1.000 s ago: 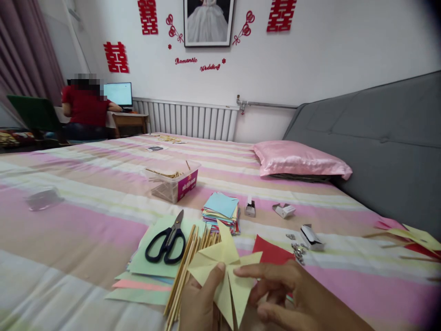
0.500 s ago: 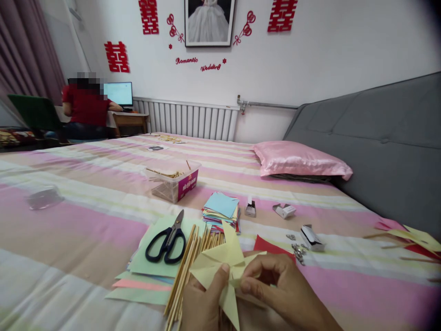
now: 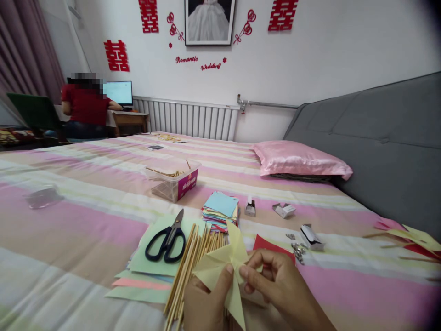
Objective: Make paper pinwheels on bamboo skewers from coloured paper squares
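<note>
I hold a pale yellow folded paper pinwheel (image 3: pixel 220 269) low in the middle of the view. My left hand (image 3: pixel 206 303) grips it from below, thumb pressed on its centre. My right hand (image 3: pixel 275 285) pinches a flap at the centre with thumb and forefinger. Under the pinwheel lies a bundle of thin wooden sticks (image 3: pixel 188 271) on the striped bedsheet (image 3: pixel 86 220). A red paper sheet (image 3: pixel 270 246) lies just behind my right hand.
Black scissors (image 3: pixel 167 239) rest on green paper sheets (image 3: pixel 144 262). Behind are a stack of coloured paper squares (image 3: pixel 220 209), a clear box of sticks (image 3: pixel 174 179), small pin boxes (image 3: pixel 310 236) with loose pins (image 3: pixel 296 250), finished pinwheels (image 3: pixel 409 239) at right, a pink pillow (image 3: pixel 299 158). A person (image 3: pixel 84 108) sits at a desk far left.
My right hand moved left and closed its thumb and forefinger onto the pinwheel's centre. The pinwheel's flaps folded inward and it tilted slightly. My left hand stayed put.
</note>
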The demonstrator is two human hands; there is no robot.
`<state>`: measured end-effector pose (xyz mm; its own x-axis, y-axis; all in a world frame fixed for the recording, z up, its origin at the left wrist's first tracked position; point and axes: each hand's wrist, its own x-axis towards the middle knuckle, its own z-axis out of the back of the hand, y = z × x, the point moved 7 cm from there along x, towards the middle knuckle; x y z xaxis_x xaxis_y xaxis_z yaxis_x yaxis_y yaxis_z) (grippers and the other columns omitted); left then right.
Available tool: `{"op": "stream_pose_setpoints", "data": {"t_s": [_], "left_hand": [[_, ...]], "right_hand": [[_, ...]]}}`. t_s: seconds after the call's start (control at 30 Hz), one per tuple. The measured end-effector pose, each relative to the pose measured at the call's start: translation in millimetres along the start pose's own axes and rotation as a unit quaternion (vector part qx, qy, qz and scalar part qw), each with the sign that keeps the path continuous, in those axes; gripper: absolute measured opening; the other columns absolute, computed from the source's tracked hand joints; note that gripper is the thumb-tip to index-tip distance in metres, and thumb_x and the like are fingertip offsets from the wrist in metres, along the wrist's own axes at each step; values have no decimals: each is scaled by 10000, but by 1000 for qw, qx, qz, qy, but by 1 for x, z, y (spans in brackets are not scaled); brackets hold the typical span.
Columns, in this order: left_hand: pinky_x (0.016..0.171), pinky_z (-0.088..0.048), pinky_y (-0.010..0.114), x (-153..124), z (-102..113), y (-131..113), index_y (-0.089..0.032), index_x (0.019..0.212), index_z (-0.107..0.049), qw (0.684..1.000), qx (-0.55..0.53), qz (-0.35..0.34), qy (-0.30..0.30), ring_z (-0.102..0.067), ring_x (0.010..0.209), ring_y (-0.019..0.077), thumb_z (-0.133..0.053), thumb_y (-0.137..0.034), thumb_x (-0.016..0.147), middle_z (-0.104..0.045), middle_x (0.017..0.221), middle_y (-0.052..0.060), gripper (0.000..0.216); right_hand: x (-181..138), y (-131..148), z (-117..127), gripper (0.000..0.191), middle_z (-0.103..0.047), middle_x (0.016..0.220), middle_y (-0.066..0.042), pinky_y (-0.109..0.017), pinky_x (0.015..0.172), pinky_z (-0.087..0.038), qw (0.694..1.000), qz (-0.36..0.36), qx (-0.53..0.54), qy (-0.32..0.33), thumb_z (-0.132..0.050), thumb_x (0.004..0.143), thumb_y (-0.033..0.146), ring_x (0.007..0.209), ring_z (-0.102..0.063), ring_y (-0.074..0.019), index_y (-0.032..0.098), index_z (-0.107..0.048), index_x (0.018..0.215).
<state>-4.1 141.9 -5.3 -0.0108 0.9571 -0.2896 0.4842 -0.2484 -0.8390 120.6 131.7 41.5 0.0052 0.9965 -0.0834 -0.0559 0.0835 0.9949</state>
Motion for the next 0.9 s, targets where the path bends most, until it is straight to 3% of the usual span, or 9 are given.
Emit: {"op": "stream_pose_setpoints", "data": {"t_s": [0.23,0.6,0.9], "left_hand": [[465,-488,252,-4,-1,-4,-99,633,-704,999,31,-21,-19,-654,537,221,-792,-261,470,-726,586,88,247],[452,-500,258,-8,-8,-10,-90,671,-716,1000,8,-29,3,-666,532,238,-781,-213,485,-729,593,94,232],[443,-506,247,-7,-3,-10,-95,599,-699,998,50,-36,-28,-665,519,235,-800,-260,449,-720,557,91,245]], "right_hand": [[1,-2,3,247,-597,488,24,-148,397,-339,1000,-10,-8,-18,-692,648,320,455,-525,-79,160,-518,580],[0,-1,5,248,-591,477,26,-166,441,-370,999,-10,-5,-35,-685,653,310,464,-533,-90,162,-504,570],[1,-3,5,246,-580,484,29,-190,493,-410,999,2,-15,-35,-690,649,292,487,-559,-108,163,-499,564]]}}
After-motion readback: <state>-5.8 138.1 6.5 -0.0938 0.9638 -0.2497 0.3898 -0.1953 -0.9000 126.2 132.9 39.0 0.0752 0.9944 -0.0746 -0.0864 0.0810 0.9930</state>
